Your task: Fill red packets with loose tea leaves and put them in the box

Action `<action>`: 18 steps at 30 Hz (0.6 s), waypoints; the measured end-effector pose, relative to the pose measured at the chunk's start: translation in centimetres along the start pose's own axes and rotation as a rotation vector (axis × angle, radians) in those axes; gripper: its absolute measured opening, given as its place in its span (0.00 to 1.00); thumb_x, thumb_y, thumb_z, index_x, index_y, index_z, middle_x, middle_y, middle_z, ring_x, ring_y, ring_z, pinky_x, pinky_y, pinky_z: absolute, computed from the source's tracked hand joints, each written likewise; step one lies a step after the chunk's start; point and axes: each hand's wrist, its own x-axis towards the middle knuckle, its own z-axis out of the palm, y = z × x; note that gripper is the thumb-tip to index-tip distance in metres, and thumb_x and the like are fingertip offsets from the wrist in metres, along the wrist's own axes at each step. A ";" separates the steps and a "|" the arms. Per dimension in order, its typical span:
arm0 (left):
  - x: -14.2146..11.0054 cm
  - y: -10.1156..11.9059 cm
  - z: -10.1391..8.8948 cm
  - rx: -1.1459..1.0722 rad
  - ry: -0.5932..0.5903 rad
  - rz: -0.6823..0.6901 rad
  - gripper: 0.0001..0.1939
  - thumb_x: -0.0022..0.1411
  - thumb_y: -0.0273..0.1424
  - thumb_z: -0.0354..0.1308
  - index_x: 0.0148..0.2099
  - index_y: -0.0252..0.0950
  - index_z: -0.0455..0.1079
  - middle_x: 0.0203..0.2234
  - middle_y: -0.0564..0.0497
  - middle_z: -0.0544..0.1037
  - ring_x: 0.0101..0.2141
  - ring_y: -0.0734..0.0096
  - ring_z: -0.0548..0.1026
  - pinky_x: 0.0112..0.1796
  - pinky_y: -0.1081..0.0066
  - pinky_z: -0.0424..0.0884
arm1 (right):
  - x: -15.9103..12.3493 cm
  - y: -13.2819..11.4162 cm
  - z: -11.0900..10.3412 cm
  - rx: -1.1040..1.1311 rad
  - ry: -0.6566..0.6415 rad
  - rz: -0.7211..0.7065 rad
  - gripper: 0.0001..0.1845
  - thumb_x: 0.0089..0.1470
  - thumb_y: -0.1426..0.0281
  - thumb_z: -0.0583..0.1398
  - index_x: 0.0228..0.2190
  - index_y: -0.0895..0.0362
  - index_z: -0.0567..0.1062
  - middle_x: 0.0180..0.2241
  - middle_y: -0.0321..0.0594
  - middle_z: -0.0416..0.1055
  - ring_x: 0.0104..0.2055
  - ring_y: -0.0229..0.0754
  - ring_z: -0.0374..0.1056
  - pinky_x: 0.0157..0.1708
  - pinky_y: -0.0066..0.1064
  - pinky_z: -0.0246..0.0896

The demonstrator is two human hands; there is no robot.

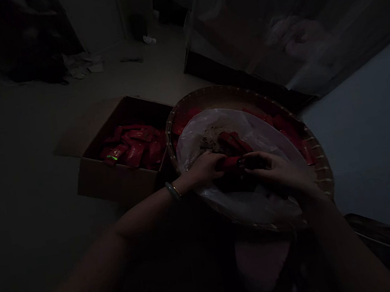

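Observation:
In dim light, a small red packet (229, 163) is held over a round woven bamboo tray (323, 164). My left hand (208, 166), with bangles at the wrist, is closed on the packet's left end. The fingers of my right hand (272, 166) are bent and pinch at its right end; whatever else they hold is too dark to make out. Under both hands a clear plastic sheet (254, 207) lines the tray. On it lie more red packets (234, 141) and a dark, crumbly loose material (210, 139).
An open cardboard box (113, 181) full of red packets (137, 147) stands left of the tray. Further red packets (289, 132) lie along the tray's right rim. Behind is a large plastic-covered box (238, 38); papers (85, 64) lie on the floor at the back left.

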 end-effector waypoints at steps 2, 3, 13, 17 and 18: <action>-0.1 0.1 -0.1 -0.016 0.014 -0.005 0.15 0.52 0.31 0.60 0.44 0.36 0.71 0.35 0.49 0.76 0.36 0.63 0.70 0.38 0.67 0.65 | 0.1 0.2 0.0 0.005 0.016 -0.028 0.23 0.40 0.67 0.67 0.42 0.54 0.75 0.36 0.40 0.76 0.35 0.45 0.73 0.32 0.33 0.71; -0.1 0.1 -0.1 -0.025 0.018 -0.006 0.15 0.52 0.31 0.60 0.44 0.36 0.71 0.35 0.49 0.76 0.36 0.63 0.70 0.38 0.67 0.65 | 0.2 0.2 0.0 0.003 0.022 -0.040 0.23 0.40 0.67 0.67 0.42 0.54 0.75 0.37 0.40 0.76 0.36 0.45 0.73 0.33 0.34 0.71; -0.2 0.1 -0.1 -0.016 0.012 -0.025 0.17 0.52 0.32 0.60 0.46 0.36 0.70 0.36 0.49 0.76 0.37 0.63 0.70 0.38 0.68 0.64 | 0.1 -0.9 0.6 -0.076 0.040 -0.070 0.23 0.41 0.72 0.65 0.44 0.54 0.73 0.41 0.42 0.75 0.44 0.48 0.71 0.40 0.36 0.70; -0.2 0.0 0.2 -0.012 0.025 -0.034 0.18 0.52 0.32 0.60 0.47 0.36 0.70 0.37 0.49 0.76 0.38 0.63 0.70 0.38 0.68 0.64 | 0.0 -1.1 0.9 -0.004 0.050 -0.099 0.23 0.39 0.74 0.66 0.41 0.53 0.74 0.39 0.41 0.75 0.42 0.47 0.71 0.41 0.36 0.70; -0.2 -0.1 0.2 -0.012 0.030 -0.031 0.18 0.52 0.32 0.60 0.47 0.36 0.70 0.37 0.49 0.76 0.37 0.63 0.70 0.38 0.68 0.64 | 0.0 -1.0 1.0 0.019 0.053 -0.111 0.22 0.38 0.75 0.66 0.40 0.53 0.74 0.38 0.41 0.75 0.42 0.47 0.71 0.42 0.37 0.69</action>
